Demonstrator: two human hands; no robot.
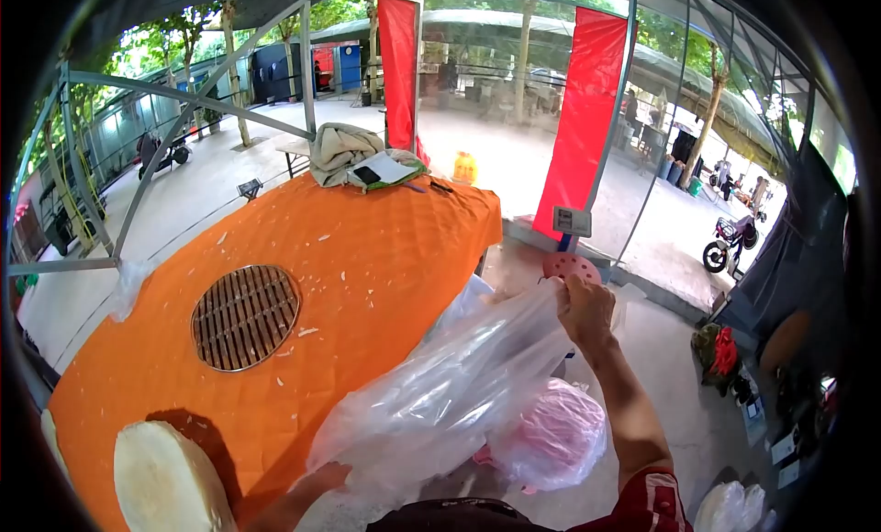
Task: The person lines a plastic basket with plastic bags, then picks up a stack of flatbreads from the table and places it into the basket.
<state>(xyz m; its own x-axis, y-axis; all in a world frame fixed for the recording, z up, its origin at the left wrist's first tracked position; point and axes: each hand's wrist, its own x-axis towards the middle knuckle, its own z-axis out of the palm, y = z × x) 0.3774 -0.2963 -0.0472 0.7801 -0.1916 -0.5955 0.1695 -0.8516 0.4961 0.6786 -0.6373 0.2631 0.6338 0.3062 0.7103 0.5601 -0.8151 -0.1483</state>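
Observation:
A large clear plastic bag (pixel 431 385) stretches diagonally between my hands, off the right side of the table. My right hand (pixel 585 310) is raised, its fingers closed on the upper end of the bag. Low at the table's near edge, my left hand (pixel 323 481) touches the bag's lower end; plastic hides its fingers, so I cannot tell its grip. To its left, a thick, pale, rounded block (pixel 170 481) stands on the orange tablecloth (pixel 367 293). A round slatted metal grate (pixel 246 317) lies farther in, with white scraps scattered around it.
Below the bag, a pink bundle in plastic (pixel 555 431) sits beside the table. A scale display (pixel 573 222) and a round red perforated seat (pixel 571 268) stand beyond my right hand. Cloth (pixel 341 153) and a phone (pixel 367 175) lie at the table's far end.

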